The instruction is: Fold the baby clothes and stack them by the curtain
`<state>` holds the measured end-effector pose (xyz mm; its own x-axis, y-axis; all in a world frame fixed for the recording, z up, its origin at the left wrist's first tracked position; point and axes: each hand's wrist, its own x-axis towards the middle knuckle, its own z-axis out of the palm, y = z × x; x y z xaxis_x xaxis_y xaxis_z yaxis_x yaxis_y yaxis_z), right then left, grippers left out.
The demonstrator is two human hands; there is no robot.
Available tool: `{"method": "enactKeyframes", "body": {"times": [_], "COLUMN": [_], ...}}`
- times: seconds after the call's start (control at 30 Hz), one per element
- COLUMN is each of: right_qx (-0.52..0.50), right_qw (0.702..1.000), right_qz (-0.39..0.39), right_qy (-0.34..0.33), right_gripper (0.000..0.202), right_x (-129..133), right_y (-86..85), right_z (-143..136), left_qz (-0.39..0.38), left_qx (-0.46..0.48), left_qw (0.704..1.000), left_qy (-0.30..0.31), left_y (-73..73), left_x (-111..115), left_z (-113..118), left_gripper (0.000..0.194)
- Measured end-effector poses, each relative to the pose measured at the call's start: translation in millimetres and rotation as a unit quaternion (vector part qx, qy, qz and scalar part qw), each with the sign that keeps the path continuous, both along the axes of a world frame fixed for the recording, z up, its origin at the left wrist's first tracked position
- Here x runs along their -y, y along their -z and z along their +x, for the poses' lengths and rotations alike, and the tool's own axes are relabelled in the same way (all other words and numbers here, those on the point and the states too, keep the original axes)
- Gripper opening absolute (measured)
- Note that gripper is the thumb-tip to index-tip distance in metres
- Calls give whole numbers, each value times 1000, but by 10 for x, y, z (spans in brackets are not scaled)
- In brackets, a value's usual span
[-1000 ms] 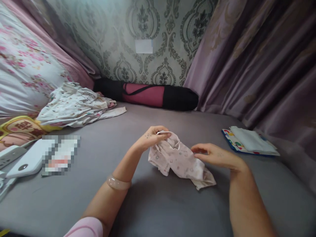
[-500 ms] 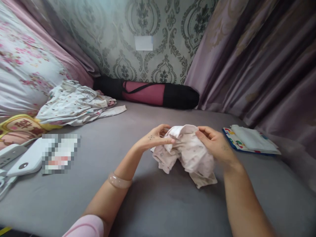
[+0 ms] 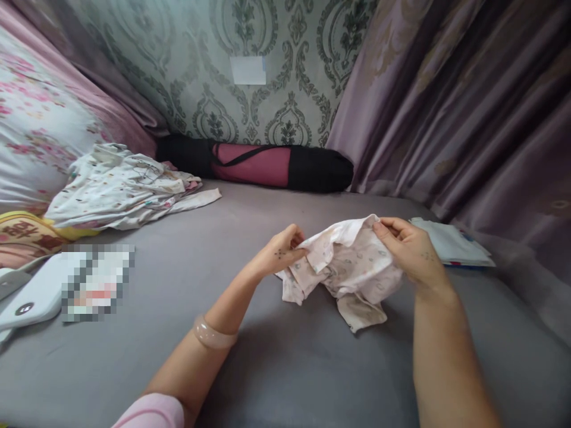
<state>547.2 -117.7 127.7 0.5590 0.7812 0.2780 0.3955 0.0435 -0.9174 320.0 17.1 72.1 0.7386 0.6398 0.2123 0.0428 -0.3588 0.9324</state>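
A small pale pink garment with a faint print (image 3: 357, 267) is stretched between my two hands, above the grey bed surface (image 3: 285, 368). My left hand (image 3: 288, 249) pinches its left edge between thumb and fingers. At the upper right, my right hand (image 3: 405, 246) grips the raised edge, the thumb on top. Its lower parts hang down, and a beige flap droops at the bottom.
Crumpled white printed clothes (image 3: 116, 190) lie at the left, near a yellow item (image 3: 31, 238) and a white device (image 3: 35, 291). A black and maroon long bag (image 3: 254, 165) lies along the wall. Folded cloths (image 3: 455, 244) sit at the right, partly behind my right hand.
My hands have moved apart, the right one up and to the right, and the garment's top edge is pulled wider. The view has shifted slightly.
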Motion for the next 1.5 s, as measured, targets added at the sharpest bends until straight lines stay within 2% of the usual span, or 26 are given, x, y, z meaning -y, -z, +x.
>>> {"method": "enactKeyframes", "body": {"times": [0.13, 0.2, 0.27, 0.33, 0.4, 0.5, 0.57, 0.63, 0.7, 0.77, 0.87, 0.97, 1.07, 1.2, 1.27, 1.37, 1.5], "right_qx": [-7, -6, -4, -3, -4, 4, 16, 24, 26, 23, 19, 24, 34, 44, 48, 51, 77], "right_qw": [1000, 1000, 999, 997, 991, 981, 977, 976, 976, 976, 975, 975, 975, 975, 975, 969, 954], "right_qz": [-5, -8, -21, -41, -61, -81, -90, -92, -88, -85, -86, -86, -88, -95, -102, -124, -140], "right_qy": [6, -4, -30, -72, -121, -175, -191, -196, -197, -198, -203, -204, -200, -195, -194, -208, -255], "right_gripper": [36, 36, 35, 35, 35, 36, 36, 36, 35, 33, 32, 31, 32, 34, 37, 41, 40], "right_x": [11, 22, 28, 17, -13, -77, -109, -123, -122, -113, -102, -99, -90, -49, -25, -17, -108], "right_y": [7, 5, 6, 19, 51, 127, 179, 217, 234, 235, 222, 204, 167, 79, 38, -8, -109], "right_z": [48, 53, 24, -42, -130, -241, -272, -270, -254, -240, -234, -245, -281, -344, -348, -302, -264], "left_qz": [-163, -223, -241, -197, -95, 64, 124, 151, 145, 113, 75, 70, 94, 113, 100, 46, -37], "left_qx": [22, 60, 79, 67, 25, -77, -135, -156, -146, -124, -111, -131, -171, -187, -163, -111, -18], "left_qw": [985, 972, 967, 978, 992, 987, 976, 971, 973, 980, 990, 989, 978, 965, 968, 978, 989], "left_qy": [44, 36, 11, -27, -75, -124, -115, -98, -101, -105, -49, -11, -70, -146, -164, -173, -143], "left_y": [6, -65, -173, -266, -292, -185, -78, -12, -20, -85, -192, -203, -132, -65, -73, -152, -393], "left_x": [-35, -59, -93, -141, -199, -285, -319, -322, -291, -236, -146, -64, 30, 118, 96, -21, -182], "left_z": [16, -27, -110, -208, -289, -336, -319, -282, -244, -221, -213, -182, -80, 52, 45, -75, -301], "left_gripper": [23, 27, 30, 32, 36, 33, 24, 21, 26, 35, 41, 49, 49, 19, 15, 20, 24]}}
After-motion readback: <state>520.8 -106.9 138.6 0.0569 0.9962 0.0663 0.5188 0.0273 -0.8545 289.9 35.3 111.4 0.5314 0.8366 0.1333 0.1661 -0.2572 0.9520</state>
